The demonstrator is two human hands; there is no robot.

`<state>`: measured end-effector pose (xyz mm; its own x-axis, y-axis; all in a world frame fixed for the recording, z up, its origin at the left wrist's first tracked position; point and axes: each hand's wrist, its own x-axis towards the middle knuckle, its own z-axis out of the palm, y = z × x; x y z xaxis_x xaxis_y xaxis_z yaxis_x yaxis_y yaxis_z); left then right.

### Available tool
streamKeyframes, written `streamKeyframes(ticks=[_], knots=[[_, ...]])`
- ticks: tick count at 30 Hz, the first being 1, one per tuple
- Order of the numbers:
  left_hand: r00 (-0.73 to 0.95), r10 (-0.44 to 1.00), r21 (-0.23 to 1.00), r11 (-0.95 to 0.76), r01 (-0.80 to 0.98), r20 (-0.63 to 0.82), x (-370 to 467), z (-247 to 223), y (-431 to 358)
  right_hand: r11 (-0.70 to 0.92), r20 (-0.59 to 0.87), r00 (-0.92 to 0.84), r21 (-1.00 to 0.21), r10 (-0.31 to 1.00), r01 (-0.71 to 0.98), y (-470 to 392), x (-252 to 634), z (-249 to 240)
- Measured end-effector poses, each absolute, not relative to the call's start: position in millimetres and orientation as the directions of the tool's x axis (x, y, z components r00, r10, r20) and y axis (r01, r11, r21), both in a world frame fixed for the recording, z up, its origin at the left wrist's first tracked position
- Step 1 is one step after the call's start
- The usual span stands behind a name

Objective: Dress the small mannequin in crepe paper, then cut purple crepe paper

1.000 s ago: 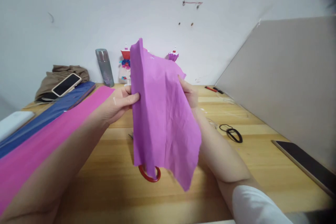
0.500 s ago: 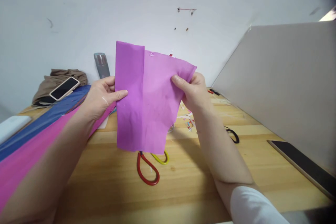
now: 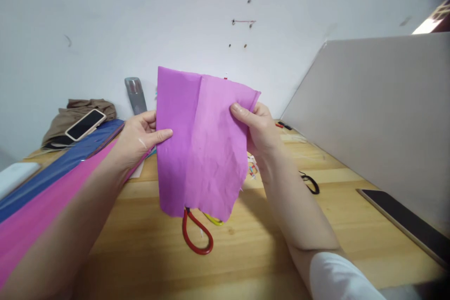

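Observation:
Between my hands a purple sheet (image 3: pixel 211 136), paper or thin cloth, hangs upright above the table. A fold line runs down it, and its lower right edge is uneven. My left hand (image 3: pixel 142 136) pinches the left edge, thumb in front and fingers behind. My right hand (image 3: pixel 258 122) grips the upper right corner the same way. Below the sheet lie scissors with a red handle loop (image 3: pixel 197 234) and a yellow loop (image 3: pixel 214 219); their blades are hidden behind the sheet.
Pink sheet material (image 3: pixel 66 201) and blue sheet material (image 3: pixel 70 154) lie left on the wooden table (image 3: pixel 246 258). A phone (image 3: pixel 85 124) rests on brown cloth (image 3: pixel 59 122) near a grey bottle (image 3: pixel 135 96). Paper scraps (image 3: pixel 252 168), black scissor handles (image 3: pixel 310 183) and a dark tablet (image 3: pixel 404 225) lie right, beside a white panel (image 3: pixel 379 117).
The purple sheet has opened out wider at its fold, and its lower right part now hangs further right. Both hands keep their hold; the camera view has shifted slightly.

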<state>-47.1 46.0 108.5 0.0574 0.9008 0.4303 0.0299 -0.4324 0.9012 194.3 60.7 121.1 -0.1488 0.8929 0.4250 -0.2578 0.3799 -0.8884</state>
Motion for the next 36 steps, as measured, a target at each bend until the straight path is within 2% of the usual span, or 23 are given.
streamKeyframes(ticks=[8, 15, 18, 24, 30, 36], knots=[[-0.026, 0.881, 0.881, -0.472, 0.028, 0.472, -43, 103, 47, 0.405, 0.456, -0.17, -0.875, 0.874, -0.266, 55, 193, 121], [-0.125, 0.806, 0.815, -0.563, 0.14, 0.579, -45, 112, 41, 0.473, 0.487, -0.209, -0.874, 0.848, -0.114, 60, 194, 116], [-0.143, 0.787, 0.795, -0.568, 0.212, 0.6, -47, 115, 39, 0.489, 0.491, -0.17, -0.871, 0.855, -0.053, 62, 193, 114], [-0.174, 0.767, 0.778, -0.56, 0.286, 0.617, -43, 114, 37, 0.533, 0.529, -0.129, -0.846, 0.839, -0.003, 62, 191, 113], [-0.176, 0.793, 0.806, -0.54, 0.24, 0.584, -44, 114, 38, 0.547, 0.544, -0.078, -0.837, 0.836, 0.021, 64, 190, 114], [-0.195, 0.78, 0.798, -0.543, 0.262, 0.595, -45, 111, 42, 0.522, 0.516, -0.183, -0.853, 0.837, -0.018, 69, 189, 114]])
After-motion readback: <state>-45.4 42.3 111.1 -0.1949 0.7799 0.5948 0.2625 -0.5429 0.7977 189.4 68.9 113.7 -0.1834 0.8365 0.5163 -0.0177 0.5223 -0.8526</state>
